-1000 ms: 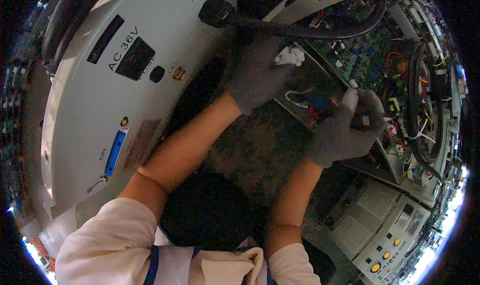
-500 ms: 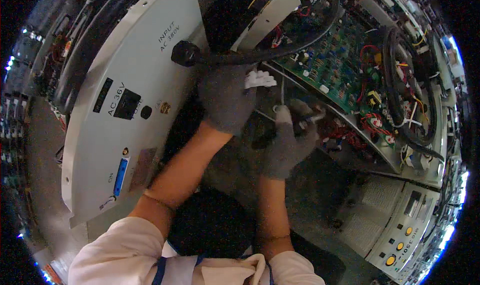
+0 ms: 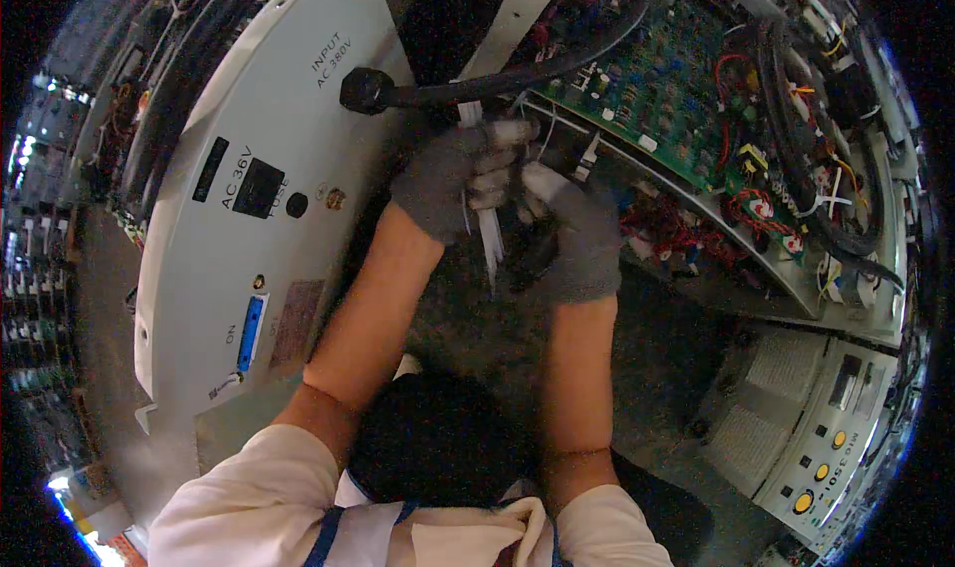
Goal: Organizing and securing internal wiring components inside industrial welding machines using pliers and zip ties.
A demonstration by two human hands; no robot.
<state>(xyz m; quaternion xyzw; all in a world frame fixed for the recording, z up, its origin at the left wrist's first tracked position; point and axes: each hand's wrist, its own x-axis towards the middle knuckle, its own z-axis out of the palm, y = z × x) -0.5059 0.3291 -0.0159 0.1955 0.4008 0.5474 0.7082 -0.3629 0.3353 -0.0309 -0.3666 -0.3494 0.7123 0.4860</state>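
My left hand (image 3: 448,174), in a grey glove with whitish fingertips, is closed around a bundle of white cable ties (image 3: 490,241), whose ends stick out above and below the fist. Close beside it, my gloved right hand (image 3: 577,224) is closed, thumb and fingers pinching at a thin white cable tie (image 3: 550,129) that curves up toward the black cable. That thick black cable (image 3: 477,91) runs just above both hands, from the gland on the grey panel (image 3: 298,119) to the opened machine. My fingers partly hide the tie's lower end.
On the right stands an opened machine with a green circuit board (image 3: 637,90), red wires (image 3: 676,234) below it and a coiled black cable (image 3: 786,119). A control panel with yellow knobs (image 3: 822,472) lies at the lower right. A metal bracket (image 3: 512,25) rises beyond my hands.
My right hand has moved up and closer to the left one, its fingers now pinching. My left hand has turned, showing the cable-tie bundle pointing downward. The view has shifted slightly.
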